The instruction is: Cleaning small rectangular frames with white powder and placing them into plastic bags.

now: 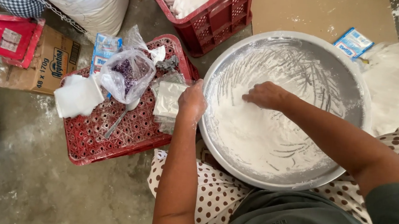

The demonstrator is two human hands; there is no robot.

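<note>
The fingers of the right hand [266,94] are curled down into the white powder [254,135], their tips buried, so whether they pinch anything cannot be told. The left hand [192,101] closes its fingers on a small clear plastic bag [168,100] at the left rim of the wide metal basin [353,81]; the fingertips are hidden behind the knuckles.

The powder lies heaped in the lower left of the basin, while the upper right shows bare, streaked metal. The basin rests against the person's polka-dot cloth [216,194], which hides its near edge.

Just left of the basin stands an overturned red crate [112,138] carrying a knotted clear bag of purple bits [127,73], a folded white cloth [77,95], a blue packet [104,50] and a metal spoon [115,122], partly hidden under the bag. Another red crate [216,21] of white bags is cut off by the upper edge. A cardboard box [46,64] sits at left. Open concrete floor [28,179] lies below the crate; a second blue packet [353,42] lies beyond the basin's far rim.
</note>
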